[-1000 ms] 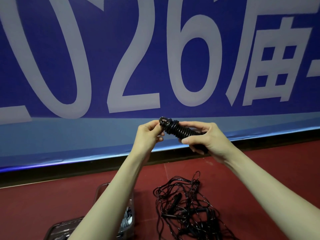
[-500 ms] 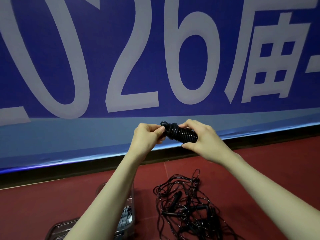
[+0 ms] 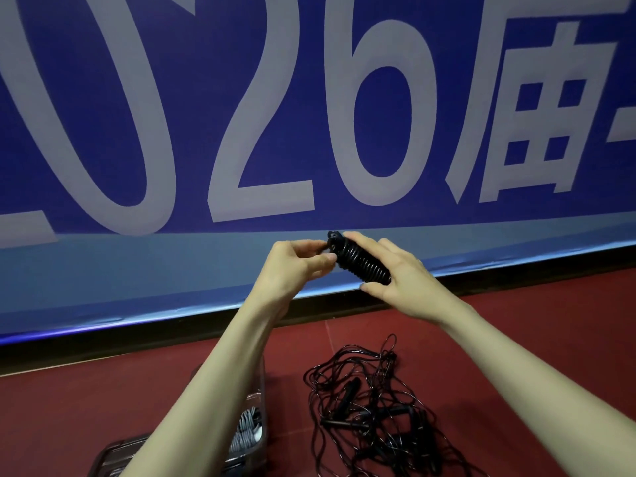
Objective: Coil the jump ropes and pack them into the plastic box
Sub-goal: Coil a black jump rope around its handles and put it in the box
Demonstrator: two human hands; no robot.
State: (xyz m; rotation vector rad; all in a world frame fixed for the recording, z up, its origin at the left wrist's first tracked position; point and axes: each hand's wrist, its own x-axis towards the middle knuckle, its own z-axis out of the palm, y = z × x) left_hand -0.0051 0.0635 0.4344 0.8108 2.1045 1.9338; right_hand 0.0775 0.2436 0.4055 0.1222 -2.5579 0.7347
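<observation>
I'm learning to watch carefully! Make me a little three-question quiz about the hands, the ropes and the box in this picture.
1. True or false: the right hand holds the coiled black jump rope.
2. Where is the tangled pile of black ropes? A) in the plastic box B) on the red floor C) hanging on the blue banner
3. Fill in: the left hand pinches the bundle's ____ end.

Key:
1. True; its fingers curl round the bundle.
2. B; the pile lies on the red floor, right of the plastic box.
3. Upper, looped end.
</observation>
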